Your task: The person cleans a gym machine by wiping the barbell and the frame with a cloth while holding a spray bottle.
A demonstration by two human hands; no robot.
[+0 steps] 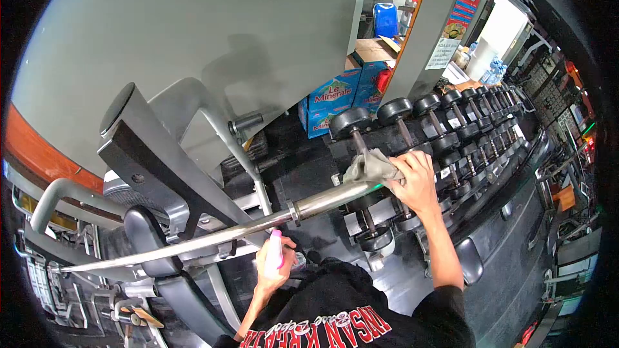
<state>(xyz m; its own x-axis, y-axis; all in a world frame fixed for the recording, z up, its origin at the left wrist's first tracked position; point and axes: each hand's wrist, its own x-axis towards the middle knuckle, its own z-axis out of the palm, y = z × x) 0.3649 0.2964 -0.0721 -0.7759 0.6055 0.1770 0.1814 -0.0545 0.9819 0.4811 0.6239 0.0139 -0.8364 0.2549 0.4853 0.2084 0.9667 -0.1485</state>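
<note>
A: What is seen, from the largest thing down?

B: A grey wall [193, 32] is seen across the upper left. Below it, a weight bench [155, 174] with a black padded backrest and grey steel frame is set at the left. To the right, a dumbbell rack [516, 219] is loaded with rows of black dumbbells [445, 129] running away toward the upper right.

A: And the long bar?

B: A chrome barbell [213, 235] is laid slantwise from the lower left up to the middle, its sleeve end reaching the front of the rack. Behind it, blue Le Minerale cartons [332, 100] are stacked on the floor against the wall.

A: How are the hands placed?

B: The right hand [412, 183] is closed on a grey cloth [373, 166], which is pressed around the sleeve end of the barbell, just in front of the nearest dumbbells. The left hand [274, 261] is held lower, just under the barbell's shaft, and is wrapped around a spray bottle [274, 252] with a pink top and white body, kept roughly upright.

A: Is the bottle touching the bar?

B: That cannot be told; its top is seen just beside the shaft. A black shirt with red lettering is seen at the bottom edge.
</note>
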